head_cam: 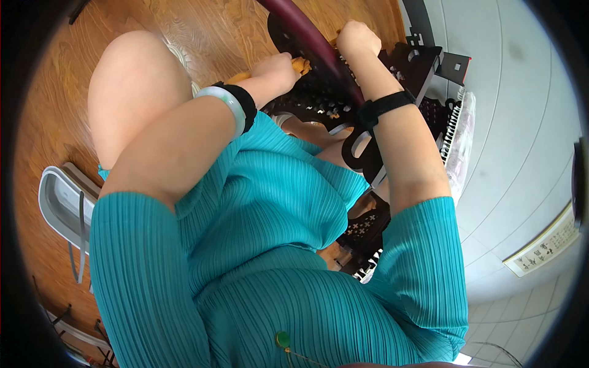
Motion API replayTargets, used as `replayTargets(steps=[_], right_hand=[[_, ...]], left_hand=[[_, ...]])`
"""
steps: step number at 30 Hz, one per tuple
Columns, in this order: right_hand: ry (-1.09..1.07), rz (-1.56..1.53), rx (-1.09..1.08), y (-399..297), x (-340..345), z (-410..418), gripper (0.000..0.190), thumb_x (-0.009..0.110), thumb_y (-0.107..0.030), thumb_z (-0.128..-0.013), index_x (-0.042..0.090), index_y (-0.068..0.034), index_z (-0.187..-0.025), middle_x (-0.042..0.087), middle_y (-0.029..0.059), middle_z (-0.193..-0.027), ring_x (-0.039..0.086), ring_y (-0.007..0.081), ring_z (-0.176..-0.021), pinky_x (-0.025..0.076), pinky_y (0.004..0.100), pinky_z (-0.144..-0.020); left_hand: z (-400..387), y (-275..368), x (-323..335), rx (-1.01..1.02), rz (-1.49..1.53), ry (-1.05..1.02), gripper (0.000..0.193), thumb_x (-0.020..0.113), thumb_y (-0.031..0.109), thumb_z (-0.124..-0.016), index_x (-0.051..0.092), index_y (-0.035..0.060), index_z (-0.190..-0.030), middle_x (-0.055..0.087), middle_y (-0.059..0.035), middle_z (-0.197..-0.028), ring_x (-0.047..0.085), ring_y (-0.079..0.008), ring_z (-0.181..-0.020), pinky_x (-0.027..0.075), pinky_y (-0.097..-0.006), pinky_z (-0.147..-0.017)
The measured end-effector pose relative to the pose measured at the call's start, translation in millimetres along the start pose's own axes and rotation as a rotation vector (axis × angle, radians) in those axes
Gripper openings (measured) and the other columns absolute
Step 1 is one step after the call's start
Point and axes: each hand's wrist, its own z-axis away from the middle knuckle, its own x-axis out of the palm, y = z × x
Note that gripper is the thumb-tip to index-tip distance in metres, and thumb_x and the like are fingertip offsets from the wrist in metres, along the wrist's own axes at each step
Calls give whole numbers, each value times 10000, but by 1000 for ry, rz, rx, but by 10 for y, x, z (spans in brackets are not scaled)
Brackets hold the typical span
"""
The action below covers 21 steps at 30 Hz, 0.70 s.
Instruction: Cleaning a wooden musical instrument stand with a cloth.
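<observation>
In the head view my left hand (276, 73) grips a mustard-yellow cloth (302, 66) beside a dark openwork rack or panel (317, 99), pierced with many small cut-outs. A thick maroon tube (317, 39) runs diagonally across the panel, between my two hands. My right hand (360, 40) is curled into a fist at the panel's far right side, beyond the tube. Its fingers face away, so what it holds is hidden. A bit of yellow shows just left of that fist. Black bands circle both wrists, and a pale bangle sits on the left one.
Wood-grain floor (221, 23) spreads on the left, with a grey plastic bucket (64, 202) on it. A pale panelled wall (501, 138) rises at right, bearing a framed scroll (543, 241) with writing. Beside it stands a plastic-wrapped item (462, 142). My bent knee (138, 92) is close to the left arm.
</observation>
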Motion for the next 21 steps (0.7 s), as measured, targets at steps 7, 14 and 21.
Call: replayTargets(steps=[7, 14, 21], right_hand=[[-510, -162, -457, 104, 4, -112, 241, 501, -119, -757, 631, -43, -944, 608, 155, -972, 574, 242, -960, 458, 344, -780], [-237, 21, -174, 160, -100, -198, 282, 530, -151, -761, 610, -51, -1012, 589, 123, -1050, 553, 266, -1000, 436, 360, -840], [-432, -22, -348, 80, 4, -136, 277, 511, -151, -776, 605, -51, -1016, 567, 121, -1100, 531, 281, -1039, 429, 361, -850]], left_hand=[[-70, -127, 14, 15, -421, -414, 333, 465, 113, -767, 561, 67, -1083, 589, -155, -1006, 565, -309, -944, 455, -364, -776], [-61, -78, -8, 12, -108, -51, 292, 496, 160, -761, 567, 42, -1018, 600, -149, -952, 574, -312, -899, 457, -403, -733], [36, -93, -38, 172, -521, -433, 243, 493, 109, -738, 612, 47, -941, 613, -134, -931, 581, -313, -896, 463, -387, -726]])
